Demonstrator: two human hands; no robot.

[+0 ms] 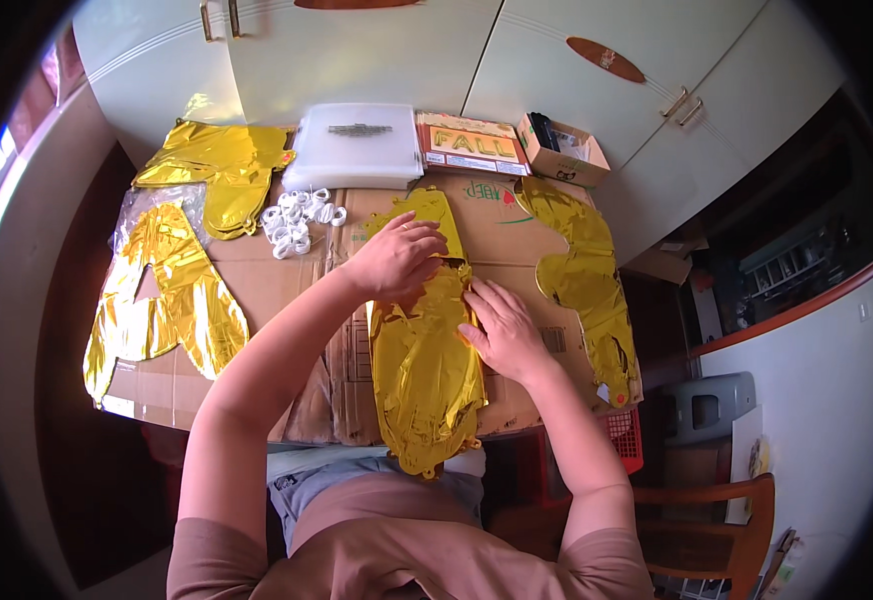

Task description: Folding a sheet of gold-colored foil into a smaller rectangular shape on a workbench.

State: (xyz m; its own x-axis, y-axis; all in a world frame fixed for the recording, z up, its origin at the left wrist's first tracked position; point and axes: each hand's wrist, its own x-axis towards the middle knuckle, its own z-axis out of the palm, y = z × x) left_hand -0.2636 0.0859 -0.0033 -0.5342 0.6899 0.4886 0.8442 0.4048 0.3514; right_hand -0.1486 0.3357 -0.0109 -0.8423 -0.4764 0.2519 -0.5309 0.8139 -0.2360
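A flattened gold foil balloon (427,360) is laid lengthwise across the middle of a cardboard sheet (507,395), its near end hung over the front edge toward the lap. The left hand (397,258) is held over the upper part of the foil with its fingers loosely bent; whether anything is pinched beneath it cannot be told, since the thumb and fingertips are partly hidden. The right hand (505,325) is opened out, its fingers extended and rested on the right edge of the same balloon, the thumb spread toward the near end. Just beyond the fingers, a dark crease is seen across the foil.

To the left, an A-shaped gold foil balloon (192,305) is spread flat, partly over a clear plastic wrapper (127,215), and another gold foil balloon (242,190) is set behind it. A curved gold foil balloon (597,290) is laid along the right side. Small white ribbon rolls (297,222) are heaped left of the central balloon. Along the back, a stack of translucent plastic sleeves (352,155), some printed flat packages (472,145) and an open cardboard box (567,160) are lined up before the pale cabinets (357,60).
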